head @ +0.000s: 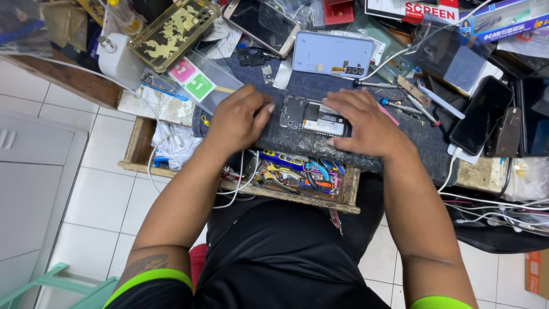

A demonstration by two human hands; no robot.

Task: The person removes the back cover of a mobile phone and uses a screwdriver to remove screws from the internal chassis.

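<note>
Head view of a cluttered repair desk (pixel 148 106). An opened smartphone with its back cover off, dark circuit board and silver-white battery exposed (pixel 313 116), lay flat on a dark grey work mat (pixel 412 134) at the desk's front edge. The left hand (pixel 237 119) rested just beside the phone's left end, fingers curled loosely inward, thumb tip touching the phone's edge; it grasped nothing visible. The right hand (pixel 366 123) lay palm-down over the phone's right end, fingers pressing on its edge; whether it pinched any small part could not be told. Beyond the phone lay a pale blue rectangular phone back cover (pixel 331 54), and to the right several metal-tipped screwdrivers (pixel 400 106) and dark-screened phones (pixel 479 114). Below the mat, an open wooden drawer (pixel 140 149) held tangled coloured wires and tools.
</note>
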